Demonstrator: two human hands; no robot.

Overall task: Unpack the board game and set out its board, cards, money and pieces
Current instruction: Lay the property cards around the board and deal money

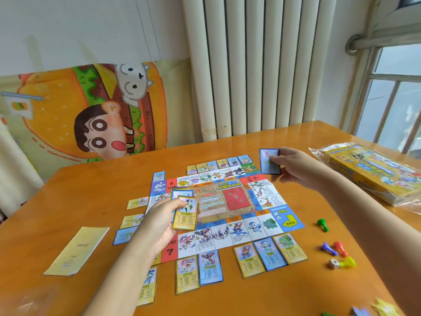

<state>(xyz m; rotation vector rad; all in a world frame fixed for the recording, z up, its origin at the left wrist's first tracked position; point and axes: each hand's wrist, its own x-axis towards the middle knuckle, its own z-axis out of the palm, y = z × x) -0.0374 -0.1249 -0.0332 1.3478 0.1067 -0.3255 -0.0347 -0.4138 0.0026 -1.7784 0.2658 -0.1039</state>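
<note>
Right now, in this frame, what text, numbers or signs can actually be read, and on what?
"?": black, on the board's near-left red square.
"?": upside down, on its far-left red square.
Too blurred to read: board title, print on the cards, booklet, game box.

We see a glossy orange table [227, 299]. Behind its far edge stands a white ribbed radiator [262, 65]. Behind the table's far left side is a cloth printed with a cartoon burger [68, 106], and beyond its far right corner a barred window [396, 99] under a grey pipe [387, 35].
</note>
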